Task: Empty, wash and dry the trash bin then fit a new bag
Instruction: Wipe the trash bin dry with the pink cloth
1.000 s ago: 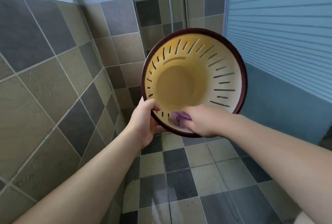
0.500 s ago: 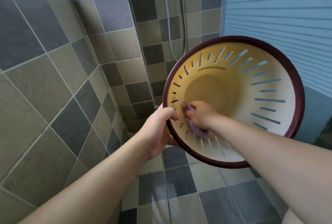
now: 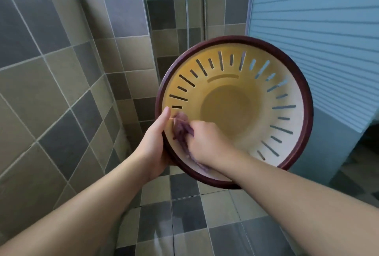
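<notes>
Your right hand (image 3: 207,145) is curled around a purple cloth (image 3: 181,129), pressing it against the inner wall of the bin (image 3: 291,142) at the lower left part of that wall, just inside the rim. Your left hand (image 3: 155,142) grips the bin's dark red rim from outside on the same side, thumb laid up along the edge and nearly touching the cloth; the other fingers are hidden behind the bin. The bin is held up in the air in front of you, tipped so its mouth faces you and its long axis runs away from you toward the tiled corner, with the round bottom straight behind the rim. This looks like the wiping or drying step, with the bag not yet fitted. From the bin's centre, the cloth sits to the lower left, so the unwiped slotted wall lies up and to the right of your right hand, and that hand is the nearer one to reach it. Beyond the bin, a tiled wall (image 3: 61,91) stands to its left, a pale blue ribbed panel (image 3: 317,19) to its right, and a checkered tile floor (image 3: 194,225) lies below it.
</notes>
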